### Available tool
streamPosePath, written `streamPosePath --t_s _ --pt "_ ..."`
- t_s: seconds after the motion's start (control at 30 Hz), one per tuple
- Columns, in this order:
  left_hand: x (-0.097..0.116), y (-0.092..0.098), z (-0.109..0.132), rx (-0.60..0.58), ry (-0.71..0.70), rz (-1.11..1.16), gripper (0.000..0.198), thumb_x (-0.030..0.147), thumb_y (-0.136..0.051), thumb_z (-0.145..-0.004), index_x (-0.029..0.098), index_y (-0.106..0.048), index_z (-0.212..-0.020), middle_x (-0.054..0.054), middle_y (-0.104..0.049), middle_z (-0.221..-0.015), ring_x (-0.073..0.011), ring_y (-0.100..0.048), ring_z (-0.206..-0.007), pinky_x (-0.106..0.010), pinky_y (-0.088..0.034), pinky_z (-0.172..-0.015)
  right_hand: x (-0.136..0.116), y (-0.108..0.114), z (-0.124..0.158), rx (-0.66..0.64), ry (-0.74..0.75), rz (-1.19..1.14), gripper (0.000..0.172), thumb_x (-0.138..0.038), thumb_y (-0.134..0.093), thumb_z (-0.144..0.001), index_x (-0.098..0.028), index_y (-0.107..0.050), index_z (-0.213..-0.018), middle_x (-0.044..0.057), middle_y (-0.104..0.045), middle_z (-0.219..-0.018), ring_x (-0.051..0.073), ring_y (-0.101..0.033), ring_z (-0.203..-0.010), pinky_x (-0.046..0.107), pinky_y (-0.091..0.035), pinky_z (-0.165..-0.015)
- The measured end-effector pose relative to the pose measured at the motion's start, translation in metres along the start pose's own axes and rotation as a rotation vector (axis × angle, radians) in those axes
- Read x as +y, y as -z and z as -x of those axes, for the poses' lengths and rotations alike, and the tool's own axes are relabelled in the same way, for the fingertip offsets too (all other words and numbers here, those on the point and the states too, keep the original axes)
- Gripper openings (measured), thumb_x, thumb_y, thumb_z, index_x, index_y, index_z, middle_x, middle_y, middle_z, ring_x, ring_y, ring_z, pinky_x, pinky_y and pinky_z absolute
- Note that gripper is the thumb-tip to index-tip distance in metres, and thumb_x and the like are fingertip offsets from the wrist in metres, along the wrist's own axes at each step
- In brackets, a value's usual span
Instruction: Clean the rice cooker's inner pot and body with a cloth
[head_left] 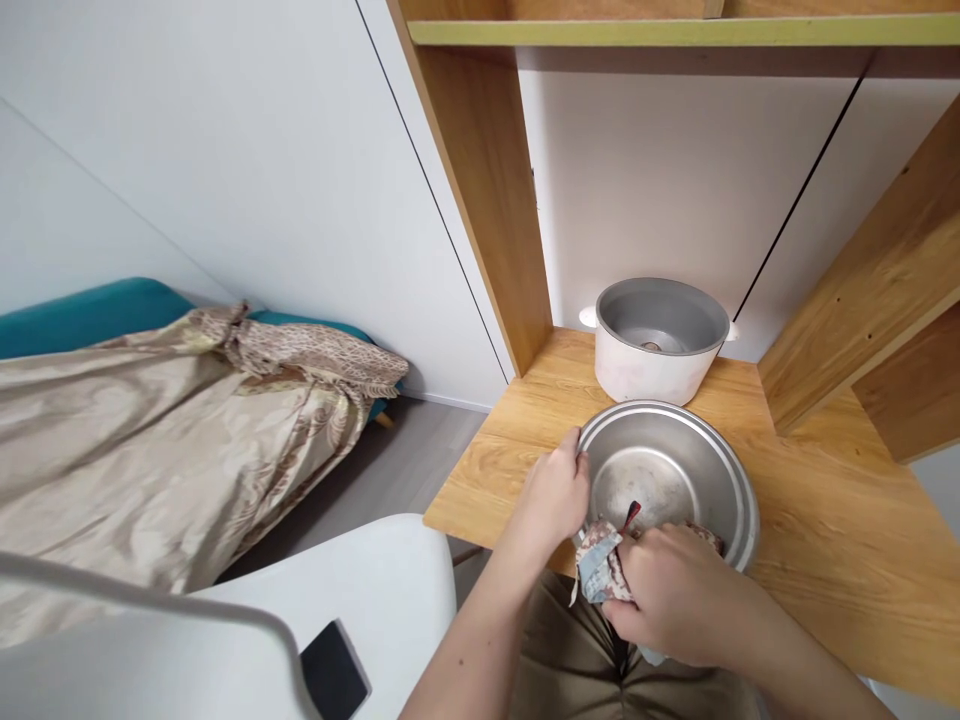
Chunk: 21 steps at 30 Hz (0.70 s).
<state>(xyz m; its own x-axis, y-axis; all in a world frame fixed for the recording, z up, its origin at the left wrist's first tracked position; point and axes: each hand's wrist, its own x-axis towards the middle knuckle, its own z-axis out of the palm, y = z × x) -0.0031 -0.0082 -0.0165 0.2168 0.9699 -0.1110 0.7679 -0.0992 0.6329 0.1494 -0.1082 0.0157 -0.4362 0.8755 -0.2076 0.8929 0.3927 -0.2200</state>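
A round silver metal pot [701, 465] stands near the front edge of the wooden desk, its mouth facing up. My left hand [556, 488] is closed on the pot's left rim, thumb and fingers on its edge. My right hand [667, 590] is wrapped round a bunched patterned cloth [602, 565] at the near rim. Part of the cloth reaches inside the pot, and a small dark red strip sticks up from it. My right hand hides much of the cloth and the near wall.
Behind the metal pot stands a pale rice cooker body [652, 375], open at the top with a grey inside. A wooden desk [825, 540] with upright side boards and a shelf [675, 33] surrounds it. Left are a white chair [397, 590] with a dark flat object [334, 670] and a cloth-covered sofa [135, 440].
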Motion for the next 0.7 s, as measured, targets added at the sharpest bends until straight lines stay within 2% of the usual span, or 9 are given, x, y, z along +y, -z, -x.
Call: streamPosePath --t_s 0.17,0.3,0.5,0.7 --pt "0.004 -0.002 0.002 0.028 0.022 0.015 0.045 0.027 -0.037 -0.103 0.014 -0.055 -0.142 -0.020 -0.073 -0.126 -0.0328 -0.066 -0.125 -0.042 -0.047 -0.100 -0.011 -0.004 -0.016 0.019 0.053 -0.020 0.014 -0.024 -0.058 -0.087 -0.021 -0.071 -0.084 0.006 -0.077 -0.082 0.021 -0.070 -0.074 0.031 -0.039 -0.065" --pt "0.002 -0.003 0.000 0.036 -0.001 0.007 0.042 0.027 -0.038 -0.102 0.015 -0.057 -0.138 -0.019 -0.074 -0.123 -0.0329 -0.067 -0.121 -0.041 -0.048 -0.098 -0.019 -0.006 -0.023 0.051 0.039 -0.025 0.016 -0.020 -0.055 -0.087 -0.020 -0.071 -0.085 0.006 -0.077 -0.082 0.022 -0.070 -0.073 0.032 -0.040 -0.064" --pt "-0.004 -0.001 -0.004 0.013 -0.049 0.006 0.039 0.026 -0.039 -0.101 0.016 -0.059 -0.134 -0.018 -0.074 -0.121 -0.0322 -0.070 -0.113 -0.040 -0.049 -0.092 -0.012 -0.002 -0.004 0.055 -0.069 -0.014 0.013 -0.025 -0.060 -0.088 -0.019 -0.072 -0.091 0.007 -0.076 -0.079 0.023 -0.071 -0.069 0.031 -0.039 -0.059" --pt "0.000 0.000 -0.001 0.025 -0.030 0.037 0.037 0.027 -0.039 -0.102 0.018 -0.060 -0.130 -0.017 -0.075 -0.117 -0.0321 -0.070 -0.113 -0.039 -0.049 -0.092 -0.005 -0.002 0.001 0.020 0.028 0.027 0.017 -0.029 -0.061 -0.091 -0.019 -0.071 -0.081 0.008 -0.076 -0.078 0.024 -0.072 -0.077 0.032 -0.040 -0.065"
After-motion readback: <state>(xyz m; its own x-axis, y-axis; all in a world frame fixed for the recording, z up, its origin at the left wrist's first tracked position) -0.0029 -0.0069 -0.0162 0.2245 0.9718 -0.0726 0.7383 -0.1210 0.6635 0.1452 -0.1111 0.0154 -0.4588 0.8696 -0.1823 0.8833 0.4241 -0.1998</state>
